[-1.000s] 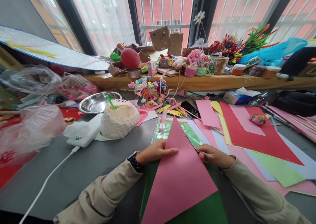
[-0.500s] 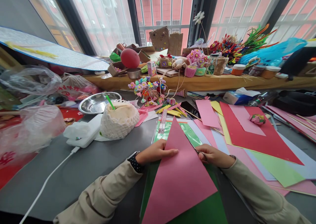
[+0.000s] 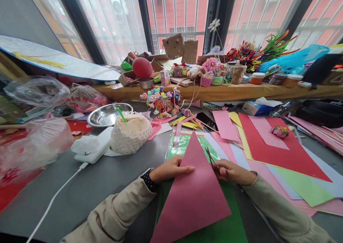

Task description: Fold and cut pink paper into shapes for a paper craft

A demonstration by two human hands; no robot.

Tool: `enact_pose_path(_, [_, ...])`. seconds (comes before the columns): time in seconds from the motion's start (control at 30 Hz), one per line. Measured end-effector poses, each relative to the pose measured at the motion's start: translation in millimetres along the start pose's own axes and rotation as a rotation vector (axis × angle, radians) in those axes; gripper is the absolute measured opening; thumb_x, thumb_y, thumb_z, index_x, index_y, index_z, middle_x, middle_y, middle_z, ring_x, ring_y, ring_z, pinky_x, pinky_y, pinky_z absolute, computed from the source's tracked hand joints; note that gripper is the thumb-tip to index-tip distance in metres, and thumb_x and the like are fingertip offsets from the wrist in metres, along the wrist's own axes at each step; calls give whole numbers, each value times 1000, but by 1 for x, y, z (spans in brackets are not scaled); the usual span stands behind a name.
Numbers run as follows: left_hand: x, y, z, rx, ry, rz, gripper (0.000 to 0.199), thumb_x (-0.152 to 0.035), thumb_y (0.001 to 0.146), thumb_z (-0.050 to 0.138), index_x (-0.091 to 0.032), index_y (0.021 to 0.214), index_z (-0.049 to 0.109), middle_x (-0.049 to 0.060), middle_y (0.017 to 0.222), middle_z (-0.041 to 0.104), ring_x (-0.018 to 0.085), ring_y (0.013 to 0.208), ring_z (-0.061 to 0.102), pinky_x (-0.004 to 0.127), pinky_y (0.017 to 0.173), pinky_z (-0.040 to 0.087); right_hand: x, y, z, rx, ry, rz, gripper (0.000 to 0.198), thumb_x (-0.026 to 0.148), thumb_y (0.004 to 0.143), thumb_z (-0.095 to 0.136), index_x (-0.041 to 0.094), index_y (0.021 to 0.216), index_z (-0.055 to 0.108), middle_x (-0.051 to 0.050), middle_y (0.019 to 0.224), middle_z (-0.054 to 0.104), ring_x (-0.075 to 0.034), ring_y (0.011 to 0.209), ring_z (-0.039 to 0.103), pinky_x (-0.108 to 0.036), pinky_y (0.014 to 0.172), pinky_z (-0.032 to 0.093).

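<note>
Bright daylight from windows (image 3: pixel 177 10), overexposed panes; soft shadows; edges bent by wide-angle.

A craft workroom: coloured paper sheets (image 3: pixel 270 146) across the grey table (image 3: pixel 107 178), handmade flowers (image 3: pixel 160 98) along the windowsill.

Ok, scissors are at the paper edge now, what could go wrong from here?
1. The left hand lies flat on the pink paper triangle with fingertips pointing toward the scissors in the right hand; a long snip might nick them.
2. The triangle rests on a green sheet, which could get cut too.
3. The loose sheets underneath may let the paper slide.
</note>
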State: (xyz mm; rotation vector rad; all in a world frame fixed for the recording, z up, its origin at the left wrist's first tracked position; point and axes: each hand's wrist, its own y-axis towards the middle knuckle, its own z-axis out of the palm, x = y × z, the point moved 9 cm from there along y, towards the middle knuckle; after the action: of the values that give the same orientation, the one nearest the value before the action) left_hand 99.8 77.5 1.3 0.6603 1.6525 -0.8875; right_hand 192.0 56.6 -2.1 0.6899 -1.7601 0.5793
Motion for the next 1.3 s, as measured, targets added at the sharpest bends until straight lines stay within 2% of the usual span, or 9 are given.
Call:
enact_pose_path(0.2, [-1,-1,0,7,-35,6,31,-41,67,56,-11,65,51,-2,61,45,7,54,41,17,49,34,8,-1,5,65,-135,-58,60,71,65,24,14,59,39,5,56,29,-6,51,24,-21,45,18])
enact_pose_path(0.33, [1,-2,1,11,-22,-19,34,-44,66,56,-11,73,55,1,67,51,10,59,46,18,52,37,7,0,8,95,-170,-72,60,70,66,24,13,60,41,5,56,31,-7,52,25,-21,46,19])
enact_pose_path(0.73, [0,-3,6,43,23,-27,37,-44,68,54,-10,82,59,4,77,58,13,65,52,20,55,40,3,1,7,69,-229,-72,58,70,68,20,15,59,38,4,56,29,-7,52,26,-22,47,19])
enact_pose_path(0.93, [-1,-2,5,38,52,-5,37,-43,70,52,-11,87,58,5,84,59,16,73,54,22,60,42,7,3,4,17,-204,-92,59,69,68,22,14,59,40,4,57,32,-8,54,28,-21,48,22])
enact_pose_path(1.3, [-3,-3,8,50,16,-14,36,-41,68,56,-12,90,58,6,88,60,17,77,55,23,64,43,5,4,6,30,-171,-28,57,65,71,28,12,66,49,2,60,35,-9,57,31,-21,50,25])
